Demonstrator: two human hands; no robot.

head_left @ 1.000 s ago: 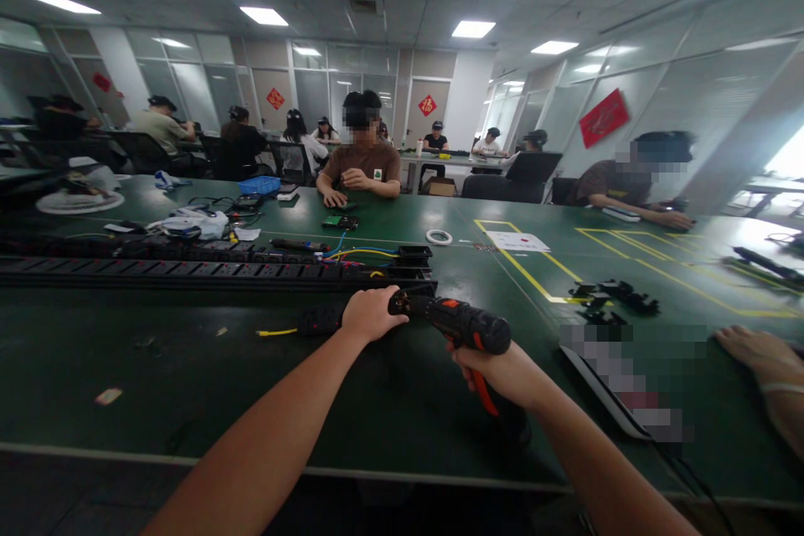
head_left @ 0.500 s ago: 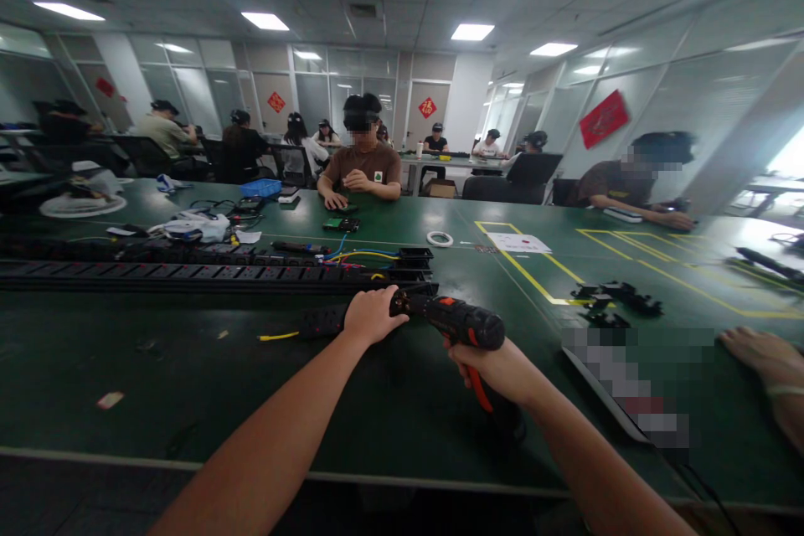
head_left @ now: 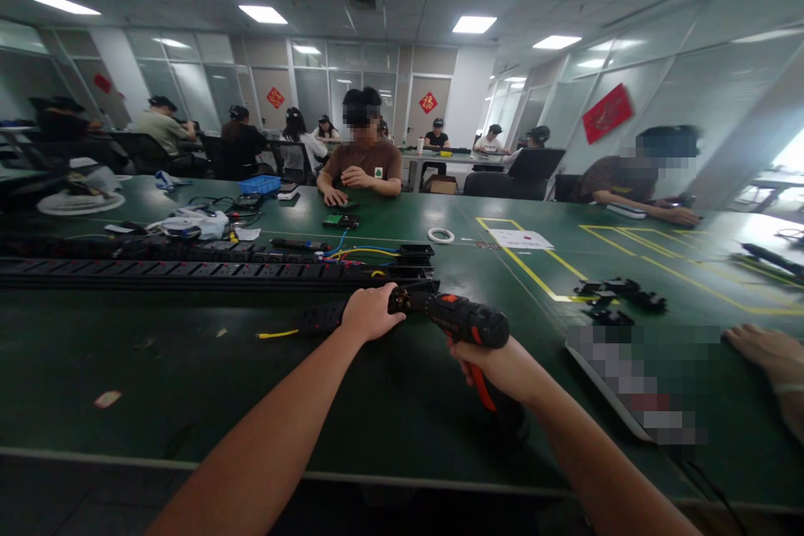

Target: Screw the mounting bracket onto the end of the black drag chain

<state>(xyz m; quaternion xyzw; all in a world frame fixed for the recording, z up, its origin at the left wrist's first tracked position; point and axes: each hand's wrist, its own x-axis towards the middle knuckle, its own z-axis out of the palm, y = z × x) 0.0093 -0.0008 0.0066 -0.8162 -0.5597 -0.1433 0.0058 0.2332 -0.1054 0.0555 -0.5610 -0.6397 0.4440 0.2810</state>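
a blue basket [head_left: 260, 186] stands near the far edge of a green table [head_left: 219, 402]; to its right lies a white ring [head_left: 440, 242], flat. farther right, a white sheet [head_left: 520, 239] overlaps yellow lines [head_left: 528, 270] marked on the table. a co-worker in a brown shirt [head_left: 361, 161] sits opposite. red diamond-shaped signs [head_left: 275, 97] hang behind, below lit ceiling panels [head_left: 263, 14].

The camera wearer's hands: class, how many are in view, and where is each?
2: the left hand on the black socket strip, the right hand gripping the power drill. Some fingers are hidden.
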